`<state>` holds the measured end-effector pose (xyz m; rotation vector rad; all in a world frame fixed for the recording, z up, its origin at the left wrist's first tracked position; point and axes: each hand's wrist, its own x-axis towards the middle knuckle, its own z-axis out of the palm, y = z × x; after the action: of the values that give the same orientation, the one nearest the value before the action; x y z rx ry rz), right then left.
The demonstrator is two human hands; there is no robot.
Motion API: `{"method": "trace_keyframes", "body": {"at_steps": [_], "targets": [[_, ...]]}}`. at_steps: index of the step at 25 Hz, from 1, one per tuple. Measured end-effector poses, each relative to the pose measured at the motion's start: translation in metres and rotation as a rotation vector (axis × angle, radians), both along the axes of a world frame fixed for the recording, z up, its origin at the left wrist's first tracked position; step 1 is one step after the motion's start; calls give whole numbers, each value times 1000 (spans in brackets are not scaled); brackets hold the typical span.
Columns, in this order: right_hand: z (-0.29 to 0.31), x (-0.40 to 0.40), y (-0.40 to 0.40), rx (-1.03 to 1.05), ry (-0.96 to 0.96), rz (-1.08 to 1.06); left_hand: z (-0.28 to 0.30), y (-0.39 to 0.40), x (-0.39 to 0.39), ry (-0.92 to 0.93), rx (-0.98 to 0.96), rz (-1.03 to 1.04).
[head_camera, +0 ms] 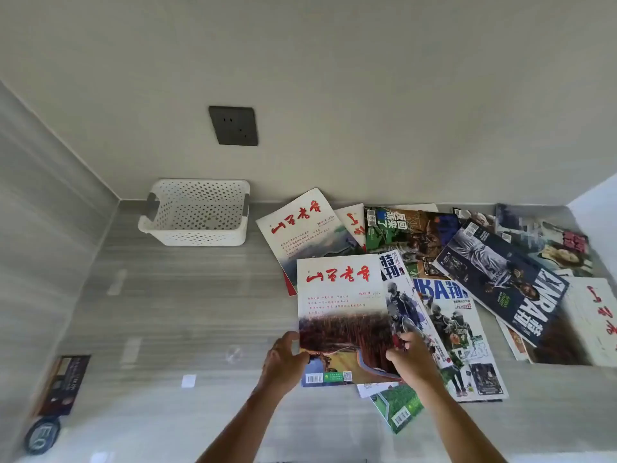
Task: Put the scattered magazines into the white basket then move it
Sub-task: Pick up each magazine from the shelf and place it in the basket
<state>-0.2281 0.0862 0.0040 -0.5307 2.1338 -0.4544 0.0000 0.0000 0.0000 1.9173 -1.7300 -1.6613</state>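
the step in hand looks like the first gathering: both hands are on one magazine [344, 312], the white-covered issue with red brush lettering and a reddish landscape, lying nearest the person on the grey counter [187, 312]. the left hand [283, 359] has its grip closed on the lower left corner, thumb on the cover. the right hand [412, 359] pinches the lower right corner, where the pages curl up a little. the lower edge seems lifted off another issue beneath it, though how far is hard to tell.

the white basket [197, 212] sits at the back left of the counter against the wall, apart from the pile, and looks empty through its perforated sides. the rest of the scattered magazines [467, 262] fan out to the right, overlapping each other, including a second red-lettered issue [300, 228] just beside the basket.

judging from this, the task has barely begun. the next move calls for lifting the held issue clear of the ones under it, carrying it leftward and back, and turning it so it fits the basket's opening, perhaps on edge. the floppy pages may sag or snag the rim.
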Motion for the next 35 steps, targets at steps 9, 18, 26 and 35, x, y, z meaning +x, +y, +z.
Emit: {"method": "trace_keyframes", "body": {"at_steps": [9, 18, 26, 35], "targets": [[-33, 23, -25, 107, -111, 106, -19, -25, 10, 196, 81, 332], [51, 133, -199, -337, -489, 111, 78, -105, 153, 582, -367, 387], [130, 182, -346, -864, -293, 127, 119, -301, 175, 226, -614, 751], [47, 176, -411, -730, -229, 81, 53, -375, 164, 23, -611, 554]]}}
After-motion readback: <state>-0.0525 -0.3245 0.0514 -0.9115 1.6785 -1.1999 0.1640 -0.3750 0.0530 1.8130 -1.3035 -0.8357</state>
